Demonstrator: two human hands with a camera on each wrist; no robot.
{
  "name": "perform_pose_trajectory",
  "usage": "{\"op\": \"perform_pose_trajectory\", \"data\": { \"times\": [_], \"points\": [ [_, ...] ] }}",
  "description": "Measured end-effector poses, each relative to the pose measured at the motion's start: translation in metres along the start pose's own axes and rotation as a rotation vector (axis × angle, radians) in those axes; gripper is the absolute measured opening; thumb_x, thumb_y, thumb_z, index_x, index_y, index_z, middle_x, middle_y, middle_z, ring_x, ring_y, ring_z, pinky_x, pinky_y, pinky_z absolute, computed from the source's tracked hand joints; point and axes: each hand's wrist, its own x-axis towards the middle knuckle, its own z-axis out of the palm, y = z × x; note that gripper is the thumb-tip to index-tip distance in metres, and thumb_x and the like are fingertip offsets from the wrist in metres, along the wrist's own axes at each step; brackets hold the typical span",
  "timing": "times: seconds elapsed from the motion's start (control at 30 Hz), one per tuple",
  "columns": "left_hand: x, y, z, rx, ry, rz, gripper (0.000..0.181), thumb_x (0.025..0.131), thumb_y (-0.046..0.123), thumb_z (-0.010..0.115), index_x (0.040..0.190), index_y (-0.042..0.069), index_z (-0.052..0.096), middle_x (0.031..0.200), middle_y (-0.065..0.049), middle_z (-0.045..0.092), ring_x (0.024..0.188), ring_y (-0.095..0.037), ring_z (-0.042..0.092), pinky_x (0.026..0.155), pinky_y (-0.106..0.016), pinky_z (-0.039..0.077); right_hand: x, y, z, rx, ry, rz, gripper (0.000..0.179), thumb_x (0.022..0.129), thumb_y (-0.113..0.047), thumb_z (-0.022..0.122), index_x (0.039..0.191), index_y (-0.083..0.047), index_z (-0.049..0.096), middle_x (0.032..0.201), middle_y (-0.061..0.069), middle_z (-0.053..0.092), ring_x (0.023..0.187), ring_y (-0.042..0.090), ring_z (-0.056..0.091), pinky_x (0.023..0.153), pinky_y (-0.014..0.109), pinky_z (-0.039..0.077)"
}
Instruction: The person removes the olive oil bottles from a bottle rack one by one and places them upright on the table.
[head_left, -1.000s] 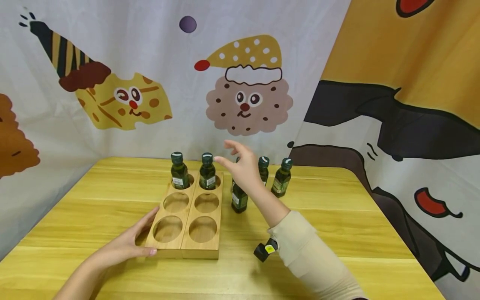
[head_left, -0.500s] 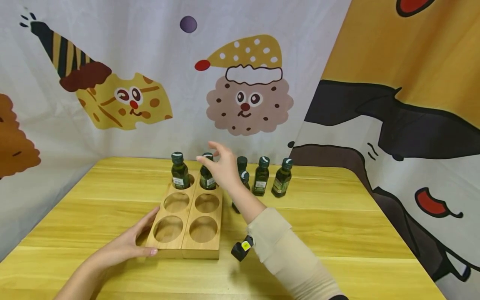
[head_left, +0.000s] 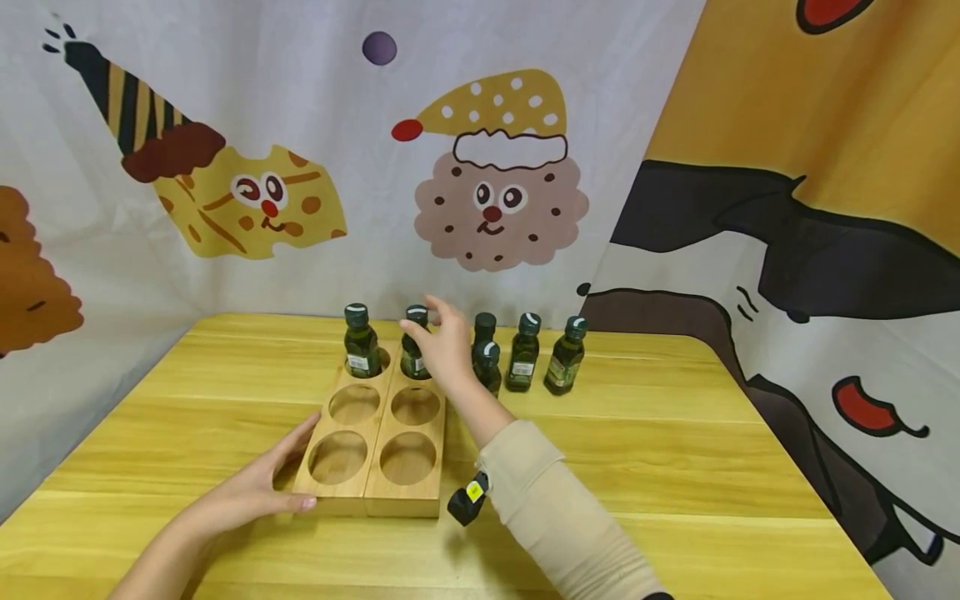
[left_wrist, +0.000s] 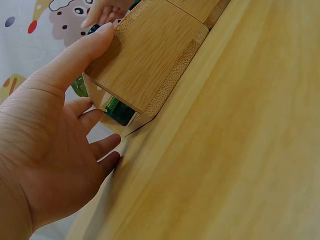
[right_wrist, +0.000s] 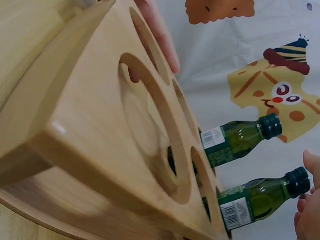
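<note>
A wooden rack (head_left: 366, 442) with two rows of round holes stands on the table. Two small dark green glass bottles sit upright in its far holes, a left bottle (head_left: 362, 346) and a right bottle (head_left: 413, 357). My left hand (head_left: 247, 492) rests against the rack's near left corner, thumb at the end face and fingers along the side, loosely extended in the left wrist view. Around the right bottle's cap (right_wrist: 298, 181) hovers my right hand (head_left: 447, 350), thumb and fingers spread on either side. A small gap shows between thumb and cap in the right wrist view.
Right of the rack several more green bottles stand upright, including a far-right bottle (head_left: 566, 358) and a nearer bottle (head_left: 487, 367) partly behind my right forearm. A printed curtain (head_left: 285, 83) hangs behind the wooden table (head_left: 637, 467).
My right hand has moved left and slightly down, from above the loose bottles to the right bottle in the rack. The left hand and the rack have stayed in place.
</note>
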Motion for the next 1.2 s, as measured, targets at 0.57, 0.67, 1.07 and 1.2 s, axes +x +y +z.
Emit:
{"op": "perform_pose_trajectory", "data": {
  "times": [0.57,0.67,1.07,1.2],
  "points": [
    [0.000,-0.001,-0.001,-0.002,0.009,0.003,0.101,0.080,0.013,0.075,0.155,0.013,0.008,0.150,-0.030,0.022,0.130,-0.050,0.024,0.098,-0.073,0.015,0.005,0.014,0.012,-0.024,0.061,-0.026,0.044,0.088,-0.024,0.070,0.130,-0.011,0.060,0.118,0.005,0.061,0.100,0.027,0.055,0.072,0.033,0.049],
    [0.000,0.000,0.000,0.010,0.006,0.007,0.101,0.081,0.013,0.075,0.155,0.013,0.008,0.149,-0.031,0.023,0.129,-0.051,0.026,0.097,-0.073,0.016,0.005,0.014,0.013,-0.028,0.082,-0.041,0.041,0.088,-0.022,0.071,0.127,-0.011,0.062,0.113,0.004,0.062,0.096,0.026,0.055,0.069,0.031,0.048],
    [0.000,0.001,0.000,-0.007,-0.003,0.027,0.100,0.080,0.011,0.075,0.155,0.010,0.008,0.150,-0.031,0.021,0.130,-0.052,0.024,0.095,-0.075,0.016,0.004,0.009,0.011,-0.048,0.112,-0.061,0.036,0.088,-0.021,0.070,0.122,-0.008,0.064,0.110,0.004,0.062,0.094,0.025,0.053,0.069,0.030,0.047],
    [0.000,0.000,0.000,-0.010,-0.003,0.034,0.101,0.080,0.009,0.075,0.155,0.009,0.008,0.148,-0.032,0.023,0.129,-0.053,0.025,0.094,-0.076,0.015,0.004,0.005,0.009,-0.057,0.119,-0.098,0.035,0.088,-0.023,0.070,0.120,-0.009,0.064,0.109,0.003,0.062,0.089,0.020,0.050,0.068,0.029,0.046]
  ]
}}
